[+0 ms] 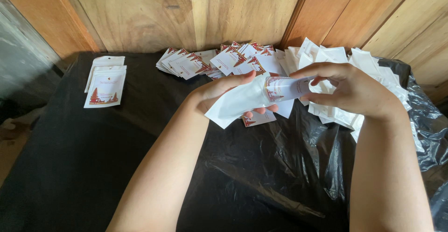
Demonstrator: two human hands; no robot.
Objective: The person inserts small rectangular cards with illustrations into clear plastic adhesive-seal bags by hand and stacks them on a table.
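Observation:
My left hand [219, 93] and my right hand [351, 91] both hold one white pouch [254, 97] with a red printed picture, raised above the black plastic sheet [261, 166]. The left hand grips its lower left part from behind. My right hand's fingers pinch its right end, which is curled into a tube shape. Behind the hands lies a spread pile of the same printed pouches [219, 59], and to the right a heap of plain white pouches [336, 57].
A small stack of finished-looking printed pouches [105, 83] lies at the far left on the black sheet. Wooden wall panels [196, 12] close off the back. The sheet wrinkles at the right edge [429, 129].

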